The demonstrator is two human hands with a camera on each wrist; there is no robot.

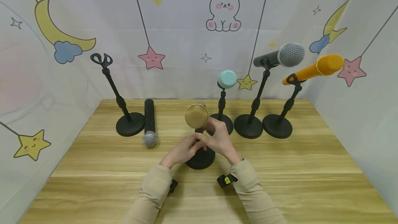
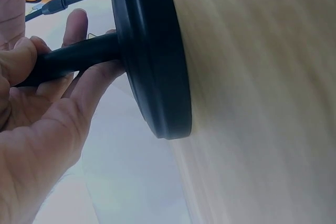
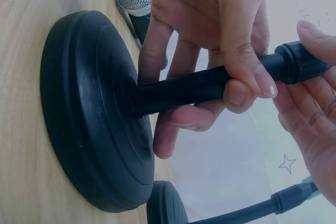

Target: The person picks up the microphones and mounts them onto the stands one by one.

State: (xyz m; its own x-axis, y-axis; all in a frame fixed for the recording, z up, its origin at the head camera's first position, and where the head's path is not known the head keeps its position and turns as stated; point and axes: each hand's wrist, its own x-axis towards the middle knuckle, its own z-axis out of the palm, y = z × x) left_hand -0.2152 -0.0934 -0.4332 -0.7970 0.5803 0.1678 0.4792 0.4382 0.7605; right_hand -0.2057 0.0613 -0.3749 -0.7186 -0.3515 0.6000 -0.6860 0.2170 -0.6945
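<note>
A microphone with a gold mesh head (image 1: 197,116) sits on a short black stand whose round base (image 1: 200,160) stands on the wooden table. My left hand (image 1: 185,150) grips the stand's pole (image 3: 181,90), thumb and fingers wrapped round it above the base. Higher up, my right hand (image 1: 219,137) pinches the ribbed collar (image 3: 302,62) of the pole with thumb and fingers. The two hands nearly meet in the head view. The microphone's body is mostly hidden behind its head.
To the left, a black microphone with a silver head (image 1: 150,139) lies beside a stand with a bare clip (image 1: 130,123). On the right, stands hold a mint-headed microphone (image 1: 227,79), a large silver-headed microphone (image 1: 291,55) and an orange microphone (image 1: 329,65). A printed curtain (image 1: 186,20) hangs behind.
</note>
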